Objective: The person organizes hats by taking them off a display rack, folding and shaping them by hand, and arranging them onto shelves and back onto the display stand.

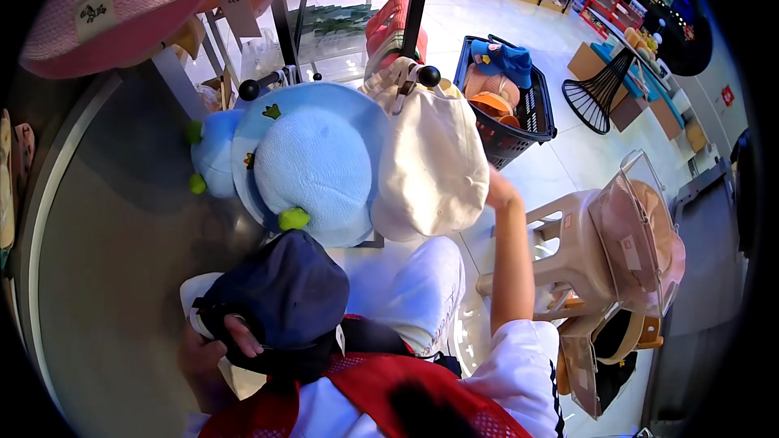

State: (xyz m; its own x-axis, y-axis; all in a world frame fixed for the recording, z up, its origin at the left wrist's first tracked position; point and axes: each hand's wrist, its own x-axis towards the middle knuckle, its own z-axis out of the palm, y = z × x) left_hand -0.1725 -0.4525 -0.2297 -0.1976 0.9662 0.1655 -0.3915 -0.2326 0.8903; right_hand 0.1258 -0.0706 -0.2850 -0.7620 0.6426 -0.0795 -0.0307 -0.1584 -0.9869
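Note:
My left hand (235, 341) grips a dark navy cap (292, 296) low in the view, with a white cap partly showing behind it. My right hand (501, 188) is at the right side of a cream cap (430, 166) hanging on a rack hook; its fingers are mostly hidden behind the cap. Beside the cream cap, on the left, a light blue fluffy hat (316, 166) with green tufts hangs from the rack. A smaller blue piece (217, 154) with green tufts sticks out at its left.
A dark basket (540, 118) with several hats stands on the floor beyond the rack. Beige stools (568, 235) and a wire basket of hats (637, 235) are at the right. Pink hats (154, 0) hang close at the upper left.

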